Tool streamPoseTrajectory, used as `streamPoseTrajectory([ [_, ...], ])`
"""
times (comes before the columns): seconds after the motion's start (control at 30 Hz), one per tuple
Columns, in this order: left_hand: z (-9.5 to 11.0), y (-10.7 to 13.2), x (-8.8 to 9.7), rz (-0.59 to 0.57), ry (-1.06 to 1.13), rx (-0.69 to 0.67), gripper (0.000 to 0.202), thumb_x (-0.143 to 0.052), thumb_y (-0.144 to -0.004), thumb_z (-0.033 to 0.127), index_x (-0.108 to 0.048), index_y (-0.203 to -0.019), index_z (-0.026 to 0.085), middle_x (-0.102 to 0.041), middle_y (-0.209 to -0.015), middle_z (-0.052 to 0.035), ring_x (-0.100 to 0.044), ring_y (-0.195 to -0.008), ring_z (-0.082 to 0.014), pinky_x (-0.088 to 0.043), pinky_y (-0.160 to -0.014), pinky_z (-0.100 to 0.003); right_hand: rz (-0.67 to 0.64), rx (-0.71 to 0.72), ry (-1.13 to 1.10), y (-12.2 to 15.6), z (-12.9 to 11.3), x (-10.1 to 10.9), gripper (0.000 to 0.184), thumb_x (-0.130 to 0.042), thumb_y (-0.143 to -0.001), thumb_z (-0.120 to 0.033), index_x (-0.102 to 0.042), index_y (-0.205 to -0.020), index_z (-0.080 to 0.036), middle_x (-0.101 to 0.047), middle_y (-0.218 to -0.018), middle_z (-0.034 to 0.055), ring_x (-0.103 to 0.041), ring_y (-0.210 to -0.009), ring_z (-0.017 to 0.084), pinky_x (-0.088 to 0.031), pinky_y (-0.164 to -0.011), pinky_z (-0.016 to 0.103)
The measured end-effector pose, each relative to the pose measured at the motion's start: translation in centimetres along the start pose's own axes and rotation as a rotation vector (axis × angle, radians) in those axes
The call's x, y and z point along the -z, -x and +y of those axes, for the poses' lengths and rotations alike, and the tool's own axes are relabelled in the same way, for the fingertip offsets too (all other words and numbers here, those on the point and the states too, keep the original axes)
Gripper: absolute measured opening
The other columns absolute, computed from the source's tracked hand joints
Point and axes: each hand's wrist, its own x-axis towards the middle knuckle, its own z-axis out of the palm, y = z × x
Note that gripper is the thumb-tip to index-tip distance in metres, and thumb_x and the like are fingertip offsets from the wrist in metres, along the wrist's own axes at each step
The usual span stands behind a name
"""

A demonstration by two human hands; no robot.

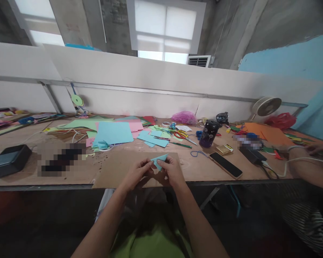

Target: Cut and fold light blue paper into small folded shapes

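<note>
A small light-blue folded paper (159, 161) is held up between my two hands, over a brown cardboard sheet (110, 172) at the table's front edge. My left hand (140, 171) pinches its left corner between thumb and fingers. On the other side, my right hand (172, 170) grips the paper with the thumb pressed on its face. Beyond them lie light-blue paper pieces (153, 139), a pencil (180, 144) and scissors (188, 138). A large light-blue sheet (114, 133) rests further left, with a crumpled or folded blue paper piece (101, 144) at its lower edge.
Right of the cardboard are a phone (226, 165), a dark tumbler (209, 133), a gold box (224, 149) and a black adapter (251, 154) with cables. A black box (10, 159) stands at far left. Another person's arm (312, 166) rests at the right; a fan (267, 106) stands behind.
</note>
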Motion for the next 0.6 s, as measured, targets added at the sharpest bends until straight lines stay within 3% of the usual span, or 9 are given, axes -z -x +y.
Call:
streamPoseTrajectory([
  [0.6, -0.74, -0.39, 0.06, 0.010, -0.036, -0.064, 0.028, -0.067, -0.076, 0.045, -0.063, -0.075, 0.018, -0.061, -0.072, 0.0004, -0.056, -0.067, -0.0133, -0.044, -0.064, -0.023, -0.059, -0.009, -0.005, -0.11, 0.43, 0.04, 0.023, -0.073, -0.068, -0.035, -0.063, -0.073, -0.015, -0.058, -0.059, -0.0024, -0.046, -0.047, 0.009, -0.033, -0.044, 0.021],
])
